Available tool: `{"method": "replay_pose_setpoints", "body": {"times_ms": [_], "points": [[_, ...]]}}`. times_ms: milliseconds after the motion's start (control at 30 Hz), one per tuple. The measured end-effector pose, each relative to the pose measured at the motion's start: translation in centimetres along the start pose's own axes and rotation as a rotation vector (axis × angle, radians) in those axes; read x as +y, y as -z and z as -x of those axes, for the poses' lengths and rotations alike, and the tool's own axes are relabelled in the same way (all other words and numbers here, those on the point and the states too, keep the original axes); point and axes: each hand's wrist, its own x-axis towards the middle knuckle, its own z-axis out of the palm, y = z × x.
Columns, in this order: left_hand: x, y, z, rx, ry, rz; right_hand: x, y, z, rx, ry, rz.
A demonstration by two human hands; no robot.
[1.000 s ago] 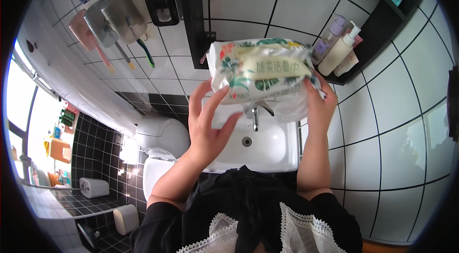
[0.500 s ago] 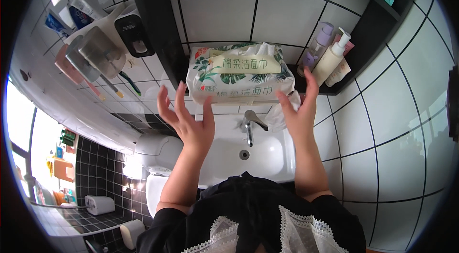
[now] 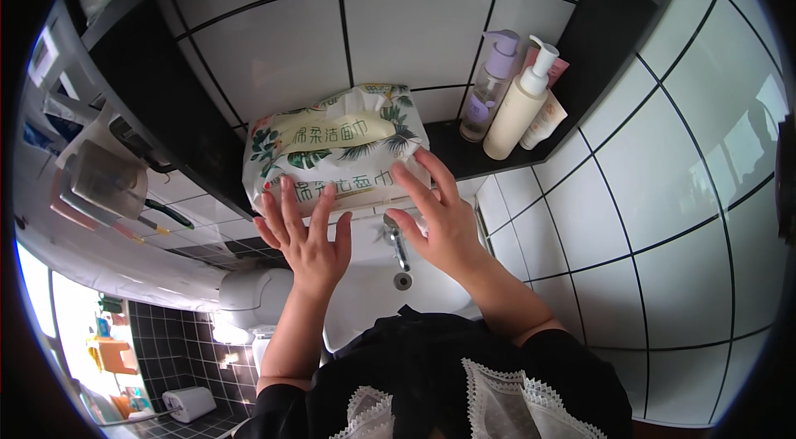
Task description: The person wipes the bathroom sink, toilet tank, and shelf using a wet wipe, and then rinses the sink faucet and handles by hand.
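The left hand (image 3: 313,255) is held raised and spread before a leaf-patterned tissue pack (image 3: 323,159), set on a black shelf (image 3: 446,154); the right hand (image 3: 449,229) is likewise spread at its right front corner. Whether either touches cannot be told. Farther right, a clear purple-topped bottle (image 3: 484,101), cream pump bottle (image 3: 515,117) and tube (image 3: 544,123) are grouped.

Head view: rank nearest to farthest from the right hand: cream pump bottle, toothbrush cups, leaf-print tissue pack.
From the right hand:
1. Leaf-print tissue pack: right at the fingers, ahead and left.
2. Cream pump bottle: on the shelf, ahead and right.
3. Toothbrush cups: far left, beyond the left hand.
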Motion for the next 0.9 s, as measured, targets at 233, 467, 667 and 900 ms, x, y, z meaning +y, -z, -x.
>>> {"method": "replay_pose_setpoints", "body": {"times_ms": [233, 467, 667, 900], "points": [[4.4, 2.5, -1.7, 0.053, -0.171, 0.197, 2.7, 4.2, 0.0, 0.480, -0.024, -0.074], [12.4, 1.6, -5.6, -0.277, -0.226, 0.908, 4.0, 7.4, -2.8, 0.407, -0.413, 0.079], [13.5, 0.3, -5.2, -0.277, -0.143, 0.933, 5.3, 7.4, -2.5, 0.427, -0.363, 0.000], [10.9, 1.9, -5.4, -0.001, -0.167, 0.439, 3.6, 5.6, -1.7, 0.272, -0.279, -0.230]]}}
